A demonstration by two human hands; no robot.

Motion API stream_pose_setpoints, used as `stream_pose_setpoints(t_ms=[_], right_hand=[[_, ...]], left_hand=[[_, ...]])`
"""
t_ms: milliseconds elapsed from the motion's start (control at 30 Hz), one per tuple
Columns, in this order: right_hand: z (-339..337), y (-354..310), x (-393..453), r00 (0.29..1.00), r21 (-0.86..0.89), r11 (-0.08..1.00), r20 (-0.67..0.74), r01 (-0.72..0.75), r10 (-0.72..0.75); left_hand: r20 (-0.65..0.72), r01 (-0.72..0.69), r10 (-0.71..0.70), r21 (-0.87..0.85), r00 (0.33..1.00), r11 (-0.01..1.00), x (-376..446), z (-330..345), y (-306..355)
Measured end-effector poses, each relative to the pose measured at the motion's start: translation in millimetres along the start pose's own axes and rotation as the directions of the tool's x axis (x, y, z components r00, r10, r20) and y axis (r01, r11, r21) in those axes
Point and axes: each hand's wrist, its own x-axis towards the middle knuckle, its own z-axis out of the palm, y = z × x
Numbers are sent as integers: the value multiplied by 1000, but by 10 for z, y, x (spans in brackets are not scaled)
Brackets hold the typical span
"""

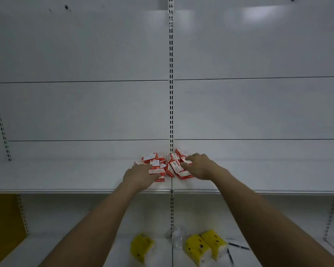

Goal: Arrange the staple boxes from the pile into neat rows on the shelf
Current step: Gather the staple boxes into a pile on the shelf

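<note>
Boxes [162, 165] heaped in a pile mid-shelf [66, 176], against the back wall, between both hands. Left hand [138, 176] touching pile's left edge, right hand [199, 166] on its right side. Cannot tell if fingers pinch any box. No rows yet.

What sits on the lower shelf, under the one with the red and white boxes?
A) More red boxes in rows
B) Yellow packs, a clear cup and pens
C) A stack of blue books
B: yellow packs, a clear cup and dark pens lie on the lower shelf.
</note>
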Motion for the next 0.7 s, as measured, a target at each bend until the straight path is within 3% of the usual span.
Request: stream_pose_setpoints(t_ms=[167,400,533,700], right_hand=[[196,43,38,998,-8,1000,65,21,-20],[523,21,43,992,156,984,69,91,-103],[701,35,136,992,306,947,45,96,-115],[829,43,314,997,398,914,-46,74,-61]], left_hand=[[-2,69,-70,-81,998,994,-21,52,-55],[-86,168,-200,-284,976,944,-24,268,-212],[-104,103,-151,-362,983,926,146,311,-257],[-53,-41,22,-399,998,916,351,385,-299]])
